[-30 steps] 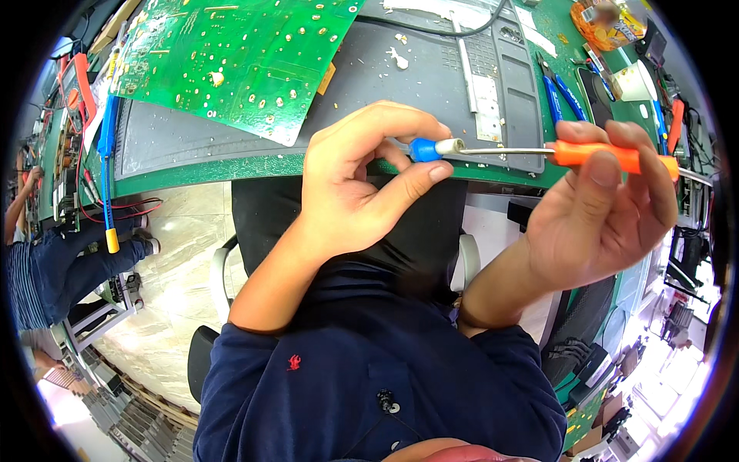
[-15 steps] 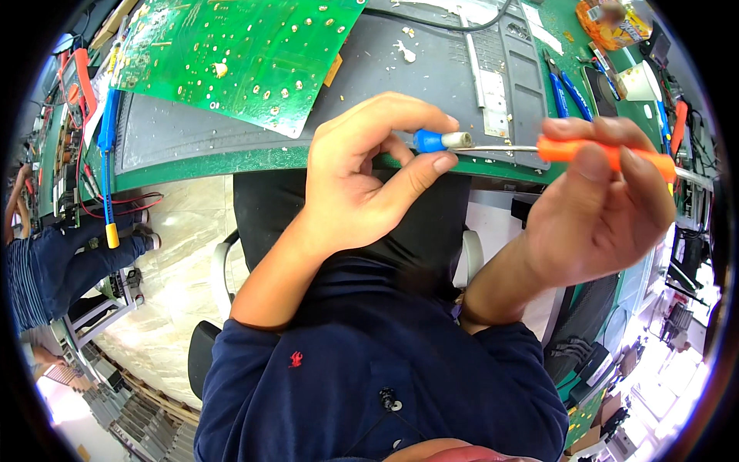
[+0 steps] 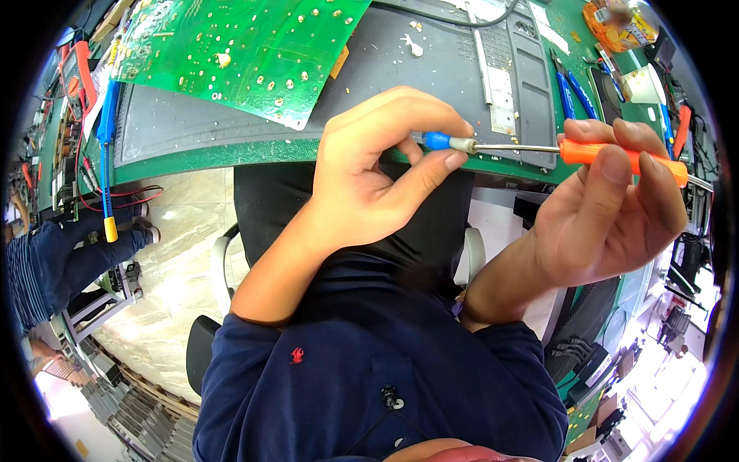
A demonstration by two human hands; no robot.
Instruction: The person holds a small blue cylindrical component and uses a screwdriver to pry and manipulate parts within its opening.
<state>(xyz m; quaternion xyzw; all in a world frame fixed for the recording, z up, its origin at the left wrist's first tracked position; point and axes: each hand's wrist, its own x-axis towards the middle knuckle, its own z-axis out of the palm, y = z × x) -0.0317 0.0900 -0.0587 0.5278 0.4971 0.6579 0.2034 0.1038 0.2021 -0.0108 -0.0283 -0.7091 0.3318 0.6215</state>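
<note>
My left hand [image 3: 377, 169] pinches a small blue and grey cylindrical piece [image 3: 439, 141] between thumb and fingers, above the bench's front edge. In my right hand [image 3: 612, 200] is a screwdriver [image 3: 608, 154] with an orange handle, held by thumb and fingertips. Its thin metal shaft runs left to the grey end of the piece and appears to meet it; whether the tip sits inside cannot be made out. Part of the blue end is hidden behind my left fingers.
A large green circuit board [image 3: 239, 58] lies on the grey work mat [image 3: 385, 65]. Blue-handled pliers [image 3: 573, 88], a white cup [image 3: 643, 85] and an orange package [image 3: 620, 27] are at the right. A blue tool with a yellow tip [image 3: 108, 154] hangs at the left; another person [image 3: 46, 266] is beyond.
My right hand and the screwdriver have shifted slightly right. The piece in my left hand has moved a little right and turned, its grey end now more in line with the shaft.
</note>
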